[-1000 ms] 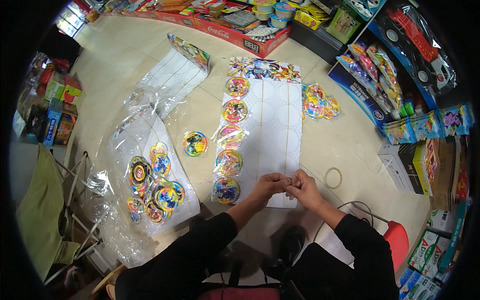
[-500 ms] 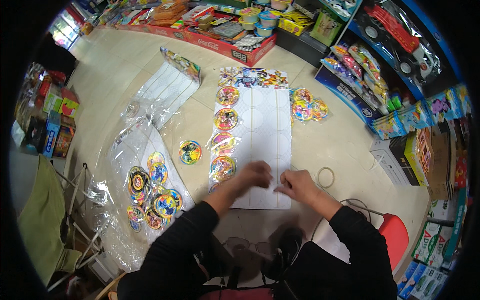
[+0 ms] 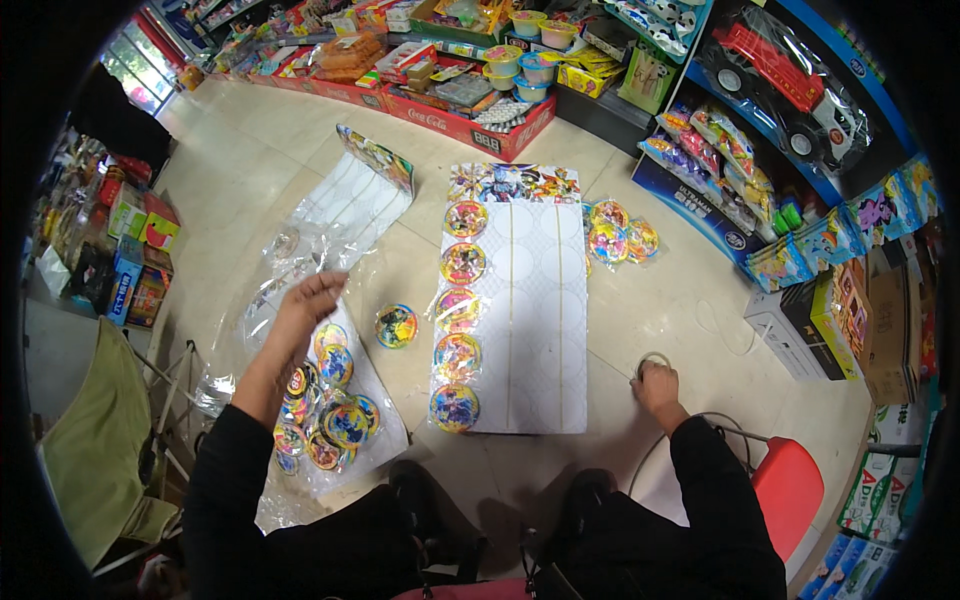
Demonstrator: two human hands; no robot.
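Left hand (image 3: 306, 304) has swung over crinkled plastic (image 3: 255, 318), fingers parted; right hand (image 3: 658, 386) clasps a pale ring (image 3: 653, 357).

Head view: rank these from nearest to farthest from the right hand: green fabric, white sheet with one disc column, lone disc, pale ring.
1. Pale ring: right at the right hand.
2. White sheet: left of that hand.
3. Lone disc: left, beyond the sheet.
4. Green fabric: far left.

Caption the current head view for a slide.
Left hand near plastic wrap, right hand at a ring; between them, a card with five discs.
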